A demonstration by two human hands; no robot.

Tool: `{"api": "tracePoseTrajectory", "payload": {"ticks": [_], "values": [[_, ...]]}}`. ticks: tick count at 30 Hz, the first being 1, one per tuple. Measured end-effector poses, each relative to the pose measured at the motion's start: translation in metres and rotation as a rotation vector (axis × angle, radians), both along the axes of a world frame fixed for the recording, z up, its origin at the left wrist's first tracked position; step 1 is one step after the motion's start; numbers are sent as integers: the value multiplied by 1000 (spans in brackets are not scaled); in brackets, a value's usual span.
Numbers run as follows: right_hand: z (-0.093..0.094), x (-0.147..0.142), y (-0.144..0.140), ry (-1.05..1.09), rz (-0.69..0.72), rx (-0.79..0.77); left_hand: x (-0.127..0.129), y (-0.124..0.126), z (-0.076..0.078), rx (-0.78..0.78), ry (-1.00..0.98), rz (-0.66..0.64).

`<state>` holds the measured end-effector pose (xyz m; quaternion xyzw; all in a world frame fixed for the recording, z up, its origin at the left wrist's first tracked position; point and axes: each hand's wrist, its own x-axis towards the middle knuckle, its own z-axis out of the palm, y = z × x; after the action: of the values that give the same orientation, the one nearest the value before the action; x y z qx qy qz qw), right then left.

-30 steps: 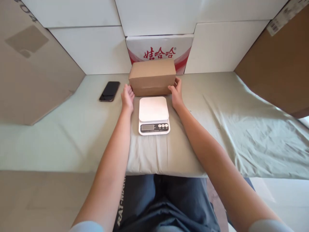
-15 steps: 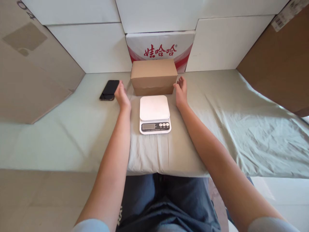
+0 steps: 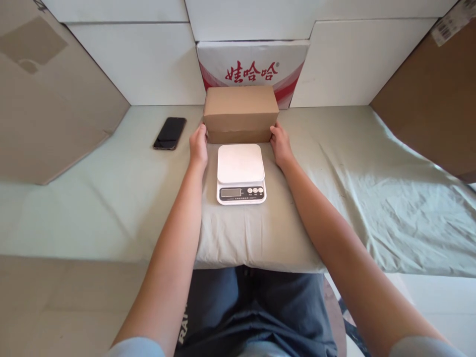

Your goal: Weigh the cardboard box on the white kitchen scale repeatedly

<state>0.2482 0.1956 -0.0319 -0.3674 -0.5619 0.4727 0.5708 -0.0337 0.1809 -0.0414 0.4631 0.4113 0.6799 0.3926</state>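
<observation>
So, working from the left: a big brown cardboard sheet (image 3: 48, 99) leans in along the left edge of the table, and just past it a black phone (image 3: 170, 133) lies flat and face up on the pale green cloth (image 3: 111, 198) covering the table top. It sits on its own, a little way off from my left hand.

My left hand (image 3: 198, 145) is up against the left end of the brown cardboard box (image 3: 240, 113), fingers together and pointing away from me, palm turned in toward the box. The fingertips look like they touch the lower left corner. It's an open, flat hand pressed to the side, not curled around anything.

The box itself rests on the cloth at the back of the table, long side facing me, upright and closed. Right behind it stands a white carton with red characters (image 3: 253, 64), part of a wall of white boxes (image 3: 141, 59). Just in front of the box sits a white kitchen scale (image 3: 241, 172), its platform bare, display and buttons facing me. I can't tell whether box and scale touch.

My right hand (image 3: 280, 145) mirrors the left, open and flat against the right end of the box, fingertips at the lower right corner. Further right, another brown cardboard panel (image 3: 427, 109) leans over the rumpled cloth.
</observation>
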Motion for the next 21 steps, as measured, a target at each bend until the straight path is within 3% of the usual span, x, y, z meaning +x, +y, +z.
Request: {"api": "tracePoseTrajectory", "payload": {"ticks": [6,11,16,21], "values": [[11,-8,-14,-40,-54,21,13,-8,8,-77,-1,56],[46,-8,-30,-80,-71,167,17,-28,38,20,34,71],[77,6,-85,-107,-66,316,22,-95,69,100,95,21],[61,20,-165,-126,-67,253,23,-174,58,68,226,79]]}}
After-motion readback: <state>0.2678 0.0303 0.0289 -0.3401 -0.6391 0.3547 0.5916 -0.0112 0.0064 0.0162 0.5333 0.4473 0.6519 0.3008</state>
